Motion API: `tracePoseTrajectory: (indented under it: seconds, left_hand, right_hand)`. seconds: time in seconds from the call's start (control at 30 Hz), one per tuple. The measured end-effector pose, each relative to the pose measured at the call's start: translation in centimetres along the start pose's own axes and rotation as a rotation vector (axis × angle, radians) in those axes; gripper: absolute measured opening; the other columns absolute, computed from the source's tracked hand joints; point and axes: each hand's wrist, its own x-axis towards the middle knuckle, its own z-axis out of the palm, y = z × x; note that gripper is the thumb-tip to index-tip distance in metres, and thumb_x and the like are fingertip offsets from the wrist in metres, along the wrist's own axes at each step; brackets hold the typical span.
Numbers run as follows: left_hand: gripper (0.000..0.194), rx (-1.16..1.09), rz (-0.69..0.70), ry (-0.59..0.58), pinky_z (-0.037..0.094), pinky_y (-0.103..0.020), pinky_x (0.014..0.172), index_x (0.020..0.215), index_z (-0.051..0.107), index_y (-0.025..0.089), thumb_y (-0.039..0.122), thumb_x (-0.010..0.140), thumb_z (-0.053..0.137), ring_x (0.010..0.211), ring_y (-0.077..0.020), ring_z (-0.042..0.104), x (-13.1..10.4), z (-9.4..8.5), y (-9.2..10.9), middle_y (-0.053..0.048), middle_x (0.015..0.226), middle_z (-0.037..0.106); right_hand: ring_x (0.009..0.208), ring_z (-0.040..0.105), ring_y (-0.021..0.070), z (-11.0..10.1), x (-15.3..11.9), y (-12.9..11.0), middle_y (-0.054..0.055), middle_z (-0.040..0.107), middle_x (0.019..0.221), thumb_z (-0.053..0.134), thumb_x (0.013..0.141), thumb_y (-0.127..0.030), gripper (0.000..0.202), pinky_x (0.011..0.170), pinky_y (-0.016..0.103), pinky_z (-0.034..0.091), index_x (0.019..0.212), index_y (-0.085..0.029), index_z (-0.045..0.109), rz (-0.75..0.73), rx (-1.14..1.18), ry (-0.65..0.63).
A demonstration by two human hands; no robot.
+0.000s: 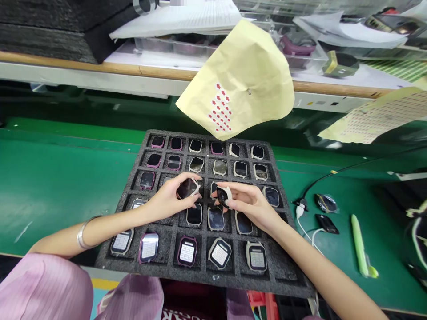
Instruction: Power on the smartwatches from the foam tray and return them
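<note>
In the head view, my left hand (176, 195) is closed around a smartwatch case (187, 189) with a dark screen and pale frame. To its right, my right hand (245, 200) grips another pale-framed smartwatch (223, 195) by its edges, tilted, its screen dark. Both hands are over the middle of a black foam tray (213, 276) divided into square compartments. Strapless watch cases with purple or pale frames lie in most of them. Along the near row several screens are lit, among them a purple watch (187, 251). My hands and forearms hide some compartments.
The tray rests on a green table (66, 173). A yellow sticker sheet (247, 75) with red arrows hangs from the shelf edge behind it. At right lie a white cable plug (300, 208), a small black device (327, 223) and a green pen-like tool (358, 246).
</note>
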Motion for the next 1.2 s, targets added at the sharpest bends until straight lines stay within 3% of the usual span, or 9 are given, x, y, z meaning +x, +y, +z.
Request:
tracePoseTrajectory:
  seconds: [0.23, 0.47, 1.2]
  left_hand:
    - [0.041, 0.062, 0.065, -0.03, 0.054, -0.035, 0.084, 0.12, 0.047, 0.018, 0.016, 0.081, 0.06, 0.093, -0.0187, 0.064, 0.09, -0.18, 0.13, -0.006, 0.101, 0.065]
    - [0.04, 0.211, 0.129, -0.006, 0.048, -0.035, 0.092, 0.118, 0.052, 0.018, 0.013, 0.079, 0.06, 0.095, -0.0187, 0.065, 0.07, -0.17, 0.7, -0.005, 0.102, 0.069]
    - [0.039, 0.256, 0.165, -0.046, 0.046, -0.032, 0.091, 0.119, 0.05, 0.019, 0.013, 0.081, 0.058, 0.097, -0.0175, 0.063, -0.15, -0.08, 0.79, -0.005, 0.106, 0.068]
  right_hand:
    - [0.088, 0.07, 0.0193, -0.2, -0.15, 0.04, 0.007, 0.073, 0.103, 0.076, 0.077, -0.017, 0.036, 0.076, 0.029, 0.057, 0.112, -0.024, 0.07, 0.002, -0.019, -0.011]
    - [0.089, 0.07, 0.0179, -0.25, -0.15, -0.02, 0.007, 0.073, 0.103, 0.075, 0.078, -0.017, 0.036, 0.07, 0.023, 0.057, 0.113, -0.025, 0.07, -0.004, -0.036, 0.023]
    - [0.083, 0.069, 0.0185, -0.12, -0.31, -0.17, 0.007, 0.072, 0.099, 0.076, 0.077, -0.02, 0.037, 0.065, 0.025, 0.058, 0.114, -0.023, 0.07, -0.008, -0.07, 0.007]
